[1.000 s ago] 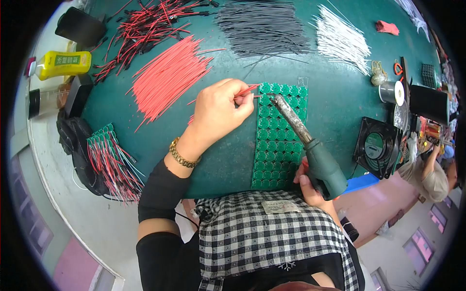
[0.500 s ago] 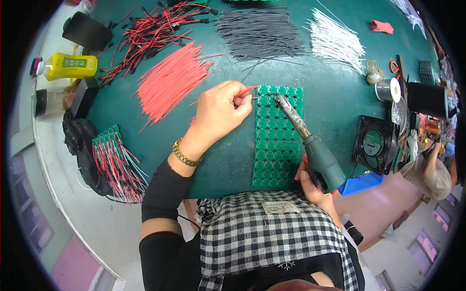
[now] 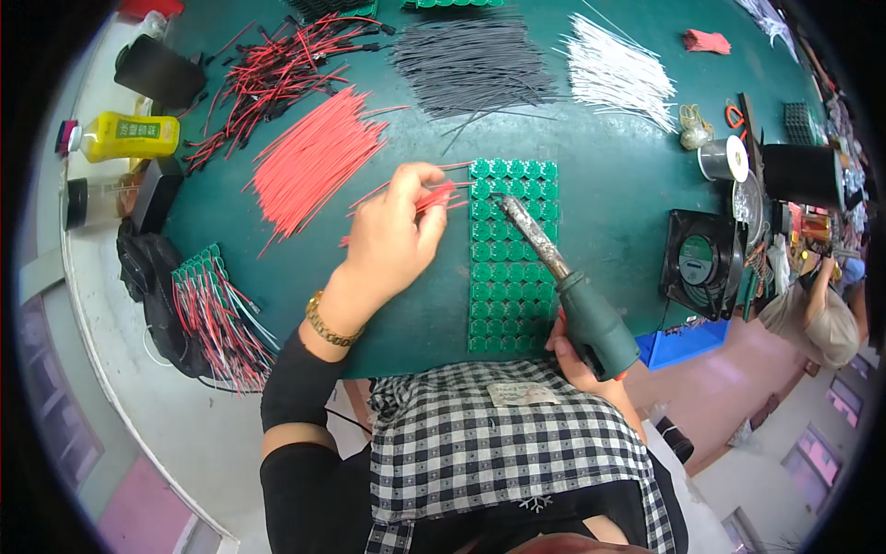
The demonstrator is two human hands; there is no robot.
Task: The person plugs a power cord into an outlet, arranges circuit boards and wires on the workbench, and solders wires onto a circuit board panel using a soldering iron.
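Note:
My left hand point(image 3: 392, 231) is closed around several thin red wires point(image 3: 437, 197), just left of the upper part of a green circuit board panel point(image 3: 513, 249). The panel lies flat and carries rows of small round boards. Two red wires reach its top left edge, one at the first row and one at the second. My right hand point(image 3: 577, 365), partly hidden, grips a soldering iron point(image 3: 598, 319) with a dark green handle. The iron's metal tip is over the panel's upper rows; I cannot tell whether it touches.
Piles of red wires point(image 3: 318, 162), black wires point(image 3: 475, 63) and white wires point(image 3: 620, 72) lie behind the panel. At right are a solder spool point(image 3: 723, 160), a fan point(image 3: 703, 263) and a blue tray point(image 3: 683, 345). A yellow bottle point(image 3: 129, 137) and finished-looking wired boards point(image 3: 217, 309) are at left. Another person point(image 3: 817, 319) is at far right.
My left hand has drawn back from the panel's edge, its wires now more visible. The iron's tip has shifted slightly down the panel. The whole view has moved a little.

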